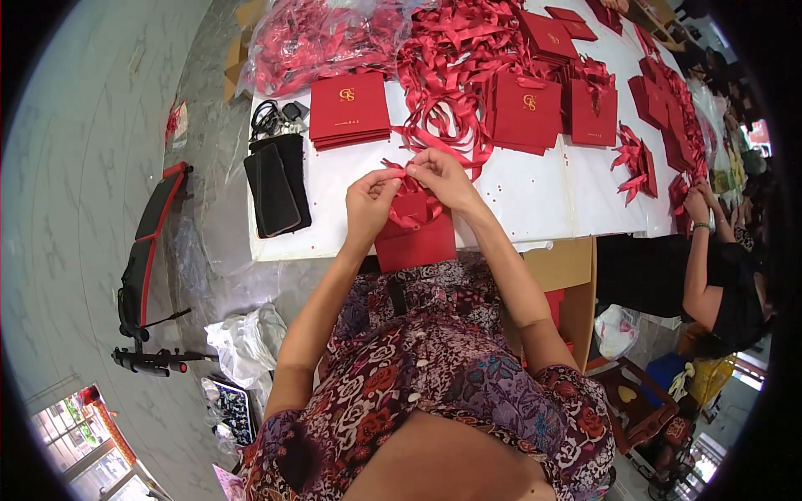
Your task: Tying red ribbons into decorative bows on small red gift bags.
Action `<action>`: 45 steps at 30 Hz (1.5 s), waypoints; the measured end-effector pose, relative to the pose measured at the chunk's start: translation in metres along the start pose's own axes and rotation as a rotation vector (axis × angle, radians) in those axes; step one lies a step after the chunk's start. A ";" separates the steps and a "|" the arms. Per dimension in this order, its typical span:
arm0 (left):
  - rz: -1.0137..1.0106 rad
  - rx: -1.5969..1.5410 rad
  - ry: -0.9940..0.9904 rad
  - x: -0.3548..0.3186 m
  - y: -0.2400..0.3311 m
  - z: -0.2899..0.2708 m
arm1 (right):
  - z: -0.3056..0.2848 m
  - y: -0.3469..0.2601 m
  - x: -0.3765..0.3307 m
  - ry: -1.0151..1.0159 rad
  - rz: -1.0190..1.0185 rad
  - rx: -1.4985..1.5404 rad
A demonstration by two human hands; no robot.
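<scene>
A small red paper bag (415, 249) rests at the table's near edge, partly over my lap. Red ribbon (407, 220) loops across its upper part. My left hand (372, 207) is closed, thumb and finger pinching the ribbon at the bag's top. Close beside it, my right hand (444, 178) also pinches the ribbon, its fingertips almost touching those of the left. The exact ends of the ribbon between my fingers are partly hidden. Just beyond my hands, loose red ribbons (443, 117) lie in a tangled heap.
A stack of flat red bags (349, 113) stands at the back left, beside a black phone (276, 188) and coiled cables (269, 121). Clear plastic with ribbons (322, 42) lies behind. More bag stacks (525, 113) are to the right, where another person's hand (697, 204) works.
</scene>
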State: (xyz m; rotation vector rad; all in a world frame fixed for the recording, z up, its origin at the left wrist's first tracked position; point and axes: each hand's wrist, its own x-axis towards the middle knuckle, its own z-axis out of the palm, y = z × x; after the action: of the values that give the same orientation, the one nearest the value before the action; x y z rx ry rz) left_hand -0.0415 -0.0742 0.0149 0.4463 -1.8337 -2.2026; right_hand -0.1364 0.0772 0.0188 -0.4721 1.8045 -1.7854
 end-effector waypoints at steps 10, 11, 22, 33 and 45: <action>0.390 0.692 -0.109 -0.003 0.024 0.006 | -0.007 -0.013 -0.019 0.013 -0.021 -0.037; 0.552 0.812 -0.128 -0.002 0.024 0.005 | -0.008 -0.012 -0.020 0.064 -0.083 -0.043; 0.189 0.508 -0.377 -0.029 0.037 0.008 | -0.051 -0.030 -0.006 0.359 -0.048 0.143; 0.166 0.341 -0.316 -0.035 0.042 0.030 | -0.083 -0.020 -0.018 0.555 -0.217 -0.017; 0.161 0.421 -0.276 0.014 0.062 0.059 | -0.105 -0.011 -0.050 0.795 -0.323 0.037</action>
State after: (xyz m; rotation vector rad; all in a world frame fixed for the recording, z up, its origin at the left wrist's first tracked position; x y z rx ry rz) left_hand -0.0779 -0.0370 0.0841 0.0600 -2.3964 -1.8434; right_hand -0.1620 0.1907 0.0328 -0.0133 2.2907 -2.4572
